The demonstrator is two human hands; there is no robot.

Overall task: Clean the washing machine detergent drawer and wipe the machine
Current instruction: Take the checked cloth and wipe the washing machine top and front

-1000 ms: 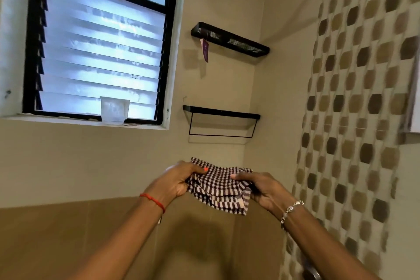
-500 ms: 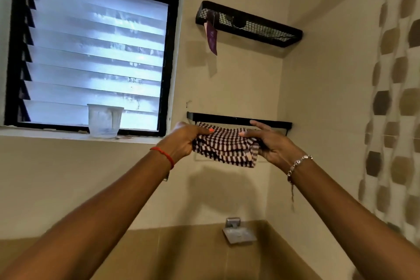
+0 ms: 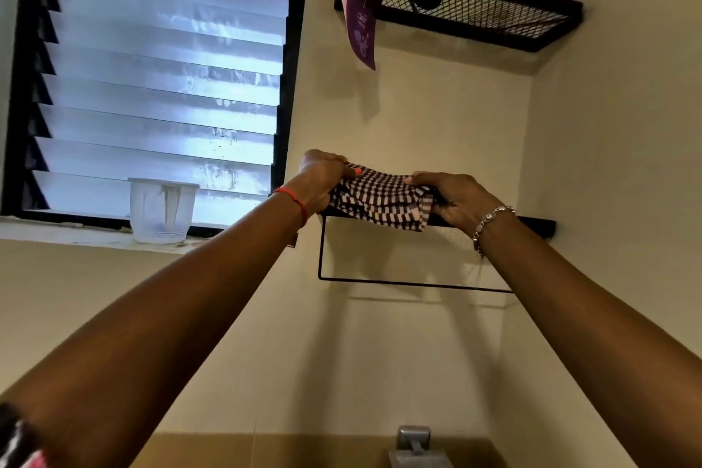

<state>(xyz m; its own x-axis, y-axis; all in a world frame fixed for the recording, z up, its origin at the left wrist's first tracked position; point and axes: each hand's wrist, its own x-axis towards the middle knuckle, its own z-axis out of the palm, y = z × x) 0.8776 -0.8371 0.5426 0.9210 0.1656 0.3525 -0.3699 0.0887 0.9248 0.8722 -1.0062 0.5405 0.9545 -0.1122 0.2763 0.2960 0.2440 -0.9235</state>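
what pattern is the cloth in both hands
The folded cloth is a dark-and-white small check, clearest in the head view.

Cream walls (image 3: 418, 353), bright louvred window (image 3: 159, 87) left, two black wall shelves (image 3: 456, 0) in corner

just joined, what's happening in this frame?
A person is reaching up with both arms, the left hand and right hand each gripping one end of a bunched checked cloth. The cloth is at the front edge of the lower black wall shelf; it is unclear whether it already rests on it. Above, a purple sachet hangs from a mesh shelf, and a plastic cup stands on the window sill. The washing machine is out of view.
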